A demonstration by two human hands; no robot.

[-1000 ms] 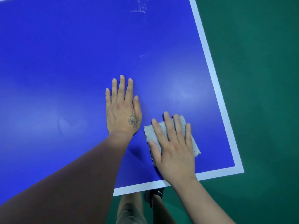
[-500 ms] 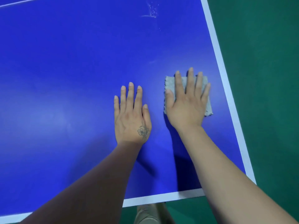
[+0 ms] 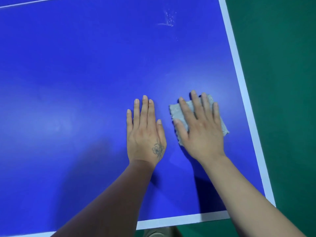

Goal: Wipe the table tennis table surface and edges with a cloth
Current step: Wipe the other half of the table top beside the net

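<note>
The blue table tennis table (image 3: 85,82) fills most of the view, with white lines along its right edge (image 3: 239,79) and near edge (image 3: 179,219). A folded grey cloth (image 3: 176,111) lies flat on the blue surface near the right corner. My right hand (image 3: 200,127) presses on the cloth with straight, spread fingers and hides most of it. Just left of it, my left hand (image 3: 145,132) rests flat on the bare surface with straight fingers, apart from the cloth.
A patch of white specks and a smear (image 3: 168,19) marks the surface farther out, near the right edge. Green floor (image 3: 282,82) lies beyond the right and near edges. A shoe tip (image 3: 157,232) shows below the near edge.
My right hand pushed the cloth away from the near edge, then drew it partway back toward me. The left hand stayed flat in place on the table.
</note>
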